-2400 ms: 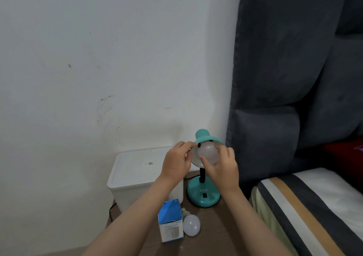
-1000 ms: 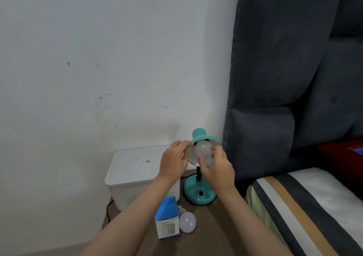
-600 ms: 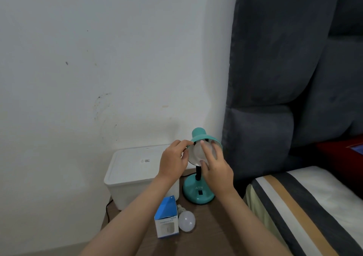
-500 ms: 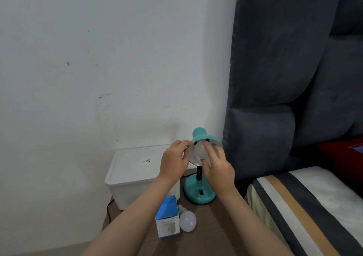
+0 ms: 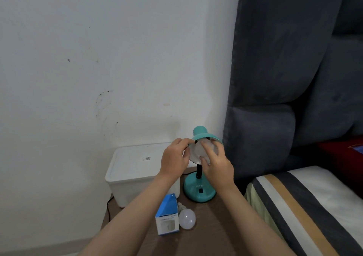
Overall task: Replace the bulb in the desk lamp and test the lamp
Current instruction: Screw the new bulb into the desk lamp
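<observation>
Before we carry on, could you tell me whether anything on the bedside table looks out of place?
Only the loose bulb, lying on its side beside the blue box, where it might roll. The lamp stands upright.

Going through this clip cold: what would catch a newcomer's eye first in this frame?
Both hands meet at the teal lamp on the nightstand: the left hand holds the shade's rim while the right hand grips the bulb inside it. Nearer the camera, a spare bulb lies beside a blue and white box. A white bin sits left of the lamp.
</observation>
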{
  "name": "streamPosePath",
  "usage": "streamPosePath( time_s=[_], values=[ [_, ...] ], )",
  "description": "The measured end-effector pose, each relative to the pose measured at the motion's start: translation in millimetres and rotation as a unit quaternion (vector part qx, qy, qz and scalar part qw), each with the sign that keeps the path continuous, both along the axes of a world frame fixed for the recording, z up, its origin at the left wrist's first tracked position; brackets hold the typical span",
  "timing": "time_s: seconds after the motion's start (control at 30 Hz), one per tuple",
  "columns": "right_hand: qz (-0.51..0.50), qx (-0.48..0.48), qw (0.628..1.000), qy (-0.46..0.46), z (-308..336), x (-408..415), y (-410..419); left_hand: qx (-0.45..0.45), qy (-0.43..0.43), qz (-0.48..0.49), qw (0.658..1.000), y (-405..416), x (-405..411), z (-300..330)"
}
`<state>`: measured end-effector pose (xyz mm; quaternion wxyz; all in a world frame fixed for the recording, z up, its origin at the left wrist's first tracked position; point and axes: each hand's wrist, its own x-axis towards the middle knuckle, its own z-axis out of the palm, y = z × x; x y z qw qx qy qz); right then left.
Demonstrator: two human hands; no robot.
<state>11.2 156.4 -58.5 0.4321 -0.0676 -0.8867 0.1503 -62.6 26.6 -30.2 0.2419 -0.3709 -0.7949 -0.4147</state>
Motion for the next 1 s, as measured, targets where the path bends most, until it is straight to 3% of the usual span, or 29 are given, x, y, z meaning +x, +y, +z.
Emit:
streamPosePath(
  time_s=[0.23,0.5,0.73,1.0],
  values=[
    [-0.056,-0.080,0.995,0.017,3,-4,-1,0.001,-0.003,0.001,1.000,0,-1,0],
    [-0.015,-0.003,1.000,-0.007,-6,4,1,0.006,-0.003,0.000,1.000,0,0,-1],
    [-0.063,-0.098,0.993,-0.003,-2,-4,3,0.005,0.001,-0.003,1.000,-2,0,-3],
    [0.006,0.030,0.999,0.036,-6,2,6,0.015,-0.002,-0.003,1.000,1,1,-3]
  ],
)
